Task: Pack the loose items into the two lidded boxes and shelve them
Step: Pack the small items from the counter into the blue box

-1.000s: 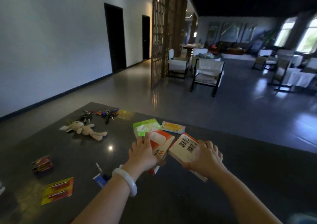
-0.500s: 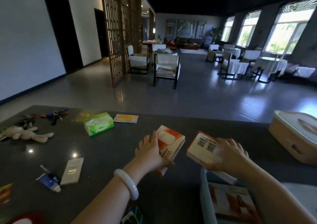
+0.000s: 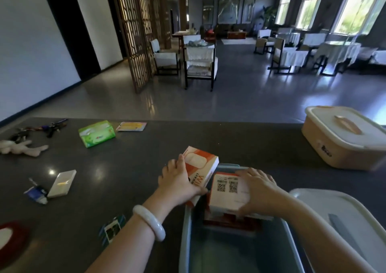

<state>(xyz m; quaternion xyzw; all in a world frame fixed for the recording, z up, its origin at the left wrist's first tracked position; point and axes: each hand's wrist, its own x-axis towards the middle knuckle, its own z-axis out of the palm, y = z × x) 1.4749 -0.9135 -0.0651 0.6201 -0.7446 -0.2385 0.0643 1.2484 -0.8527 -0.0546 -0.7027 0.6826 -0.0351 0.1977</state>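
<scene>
My left hand [image 3: 178, 182] grips an orange and white carton [image 3: 200, 164] just over the far left rim of the open blue-grey box [image 3: 184, 226]. Inside that box my right hand [image 3: 258, 191] holds a second orange and white carton [image 3: 226, 191] with two QR codes facing up, lowered onto a red item [image 3: 229, 223] lying in the box. The box's white lid [image 3: 338, 220] lies to its right. A beige box with its lid on [image 3: 342, 139] stands at the far right of the dark table [image 3: 129, 164].
Loose on the table's left: a green tissue pack [image 3: 96, 133], a yellow sachet [image 3: 131, 126], keys [image 3: 41, 127], a plush toy [image 3: 20, 147], a white flat pack [image 3: 62, 183], a small tube [image 3: 37, 193], a card packet [image 3: 111, 230], a red-rimmed thing [image 3: 10, 237]. Chairs stand beyond.
My view swung right, bringing the blue-grey box and its lid into sight. Both hands carried their cartons right; the right one now sits down inside the box, the left one at its rim.
</scene>
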